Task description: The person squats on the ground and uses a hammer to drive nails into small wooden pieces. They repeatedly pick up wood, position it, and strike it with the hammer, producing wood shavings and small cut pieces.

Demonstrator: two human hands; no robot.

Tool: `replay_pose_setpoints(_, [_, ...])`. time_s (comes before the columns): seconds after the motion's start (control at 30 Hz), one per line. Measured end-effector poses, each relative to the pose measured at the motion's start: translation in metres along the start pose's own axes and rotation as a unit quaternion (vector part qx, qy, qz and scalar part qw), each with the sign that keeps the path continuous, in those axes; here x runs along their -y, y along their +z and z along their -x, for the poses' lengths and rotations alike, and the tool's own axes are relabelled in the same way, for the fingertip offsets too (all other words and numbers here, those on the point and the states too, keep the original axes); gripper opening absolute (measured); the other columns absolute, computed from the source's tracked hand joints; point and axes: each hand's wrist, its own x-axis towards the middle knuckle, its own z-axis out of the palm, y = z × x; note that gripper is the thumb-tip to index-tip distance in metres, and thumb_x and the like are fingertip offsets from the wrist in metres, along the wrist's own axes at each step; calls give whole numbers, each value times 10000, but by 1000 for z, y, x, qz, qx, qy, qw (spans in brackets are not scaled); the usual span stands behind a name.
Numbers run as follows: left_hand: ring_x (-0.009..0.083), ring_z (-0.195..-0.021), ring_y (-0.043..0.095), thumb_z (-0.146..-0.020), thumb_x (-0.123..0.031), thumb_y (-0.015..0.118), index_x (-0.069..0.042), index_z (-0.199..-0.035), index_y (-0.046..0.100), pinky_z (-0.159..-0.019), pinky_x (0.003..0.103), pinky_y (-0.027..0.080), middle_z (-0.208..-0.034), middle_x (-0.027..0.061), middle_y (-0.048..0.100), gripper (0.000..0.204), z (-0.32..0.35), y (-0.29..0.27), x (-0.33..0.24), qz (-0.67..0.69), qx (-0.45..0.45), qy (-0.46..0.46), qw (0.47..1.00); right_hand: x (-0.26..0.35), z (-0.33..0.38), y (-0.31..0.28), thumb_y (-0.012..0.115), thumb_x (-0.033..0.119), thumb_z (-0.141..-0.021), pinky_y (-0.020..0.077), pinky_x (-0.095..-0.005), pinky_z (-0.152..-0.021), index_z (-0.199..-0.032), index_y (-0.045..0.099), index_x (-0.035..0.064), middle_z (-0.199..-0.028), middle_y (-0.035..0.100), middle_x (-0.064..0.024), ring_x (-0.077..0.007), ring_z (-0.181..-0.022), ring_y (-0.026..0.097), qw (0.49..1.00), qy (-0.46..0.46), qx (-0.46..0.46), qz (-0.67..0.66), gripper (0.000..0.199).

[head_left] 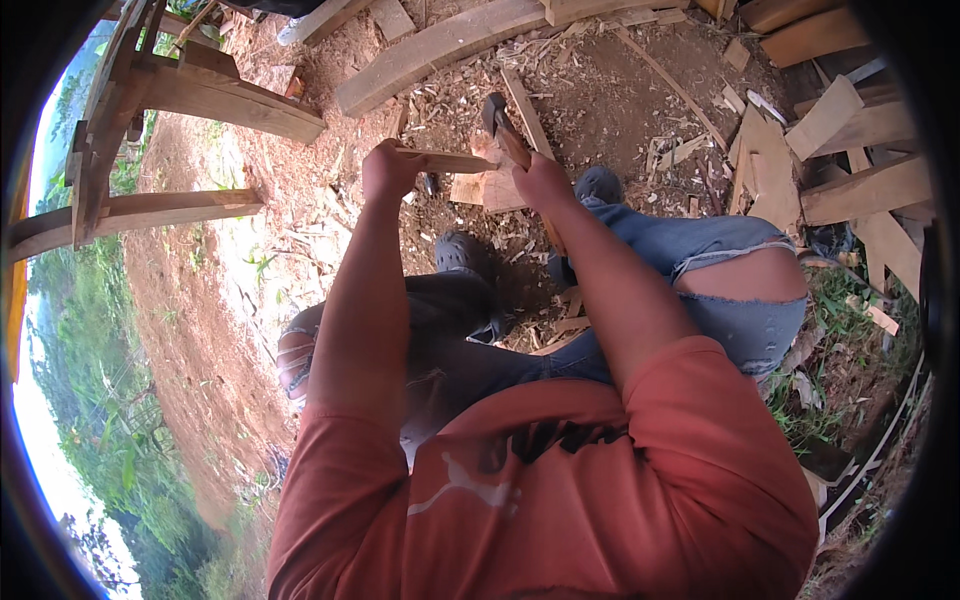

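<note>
My left hand (388, 172) is closed around one end of a short, pale piece of wood (448, 161). The piece points right, its far end over a wooden block (488, 190) on the ground; whether it touches the block I cannot tell. In my right hand (543, 185) is a hatchet (512, 143), gripped partway along its wooden handle. Its dark metal head (494, 112) is up beyond the hand, a little past the wood's tip, and the handle's lower end runs back beside my right forearm. The blade's edge is too small to make out.
Wood chips litter the brown soil around the block. A long curved beam (440, 55) lies at the far side. Boards and offcuts (865, 130) are heaped on the right. A timber frame (215, 100) stands at the left. My shoes (465, 255) flank the block.
</note>
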Motion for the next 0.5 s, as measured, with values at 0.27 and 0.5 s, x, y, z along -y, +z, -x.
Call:
replay_pose_setpoints(0.27, [371, -982, 774, -794, -445, 913, -20, -1067, 757, -894, 476, 595, -1012, 209, 795, 530, -2, 1, 1, -27, 2, -8, 1000, -5, 9, 4, 613, 382, -978, 557, -533, -995, -1298, 685, -7, -1185, 753, -260, -437, -1135, 719, 991, 26, 85, 99, 509])
replay_pose_setpoints(0.5, [367, -973, 777, -797, -431, 911, -41, -1059, 761, -890, 467, 600, -1010, 188, 800, 494, -1, 5, 10, 1, -1, -14, 1000, 12, 12, 3, 611, 377, -969, 555, -533, -1007, -1266, 703, -5, -1193, 749, -267, -436, -1133, 721, 999, 6, 16, 46, 492])
